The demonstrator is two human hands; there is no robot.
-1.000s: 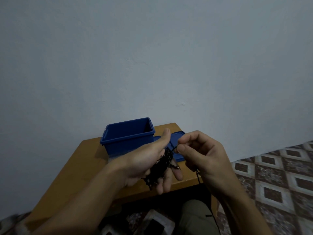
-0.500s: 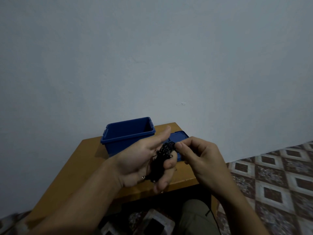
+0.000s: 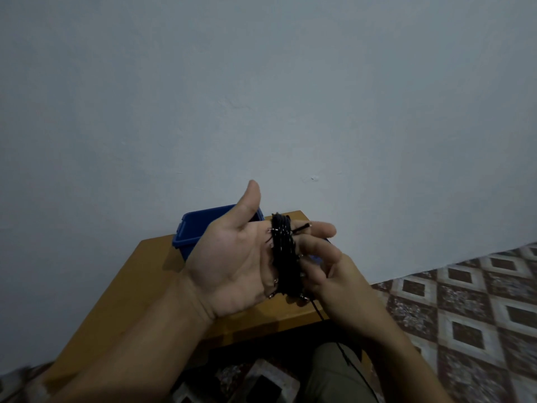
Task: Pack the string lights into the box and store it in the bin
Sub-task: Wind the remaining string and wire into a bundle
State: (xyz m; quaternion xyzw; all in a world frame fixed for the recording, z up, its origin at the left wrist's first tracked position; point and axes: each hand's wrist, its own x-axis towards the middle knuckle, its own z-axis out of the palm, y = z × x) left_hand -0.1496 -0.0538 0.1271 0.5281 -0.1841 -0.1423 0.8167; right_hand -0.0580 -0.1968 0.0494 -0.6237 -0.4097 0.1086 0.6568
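Observation:
The black string lights (image 3: 283, 254) are wound in a thick coil around the straight fingers of my left hand (image 3: 235, 263), which is held palm up with the thumb raised. My right hand (image 3: 334, 274) is at the coil's right side, its blurred, curled fingers on the wire. A loose strand (image 3: 321, 317) drops from the coil's lower end past the table edge toward my lap. The open blue bin (image 3: 193, 232) stands on the table behind my left hand, partly hidden by it.
The wooden table (image 3: 125, 289) stands against a pale wall. A sliver of the blue lid (image 3: 316, 258) shows between my hands. Patterned floor tiles (image 3: 465, 301) lie to the right. A pale block with a dark middle (image 3: 261, 385) lies on the floor below, beside my knee.
My left hand has risen and its fingers have straightened, turning the palm up with the coil around them. My right hand moved down and round to the coil's right side.

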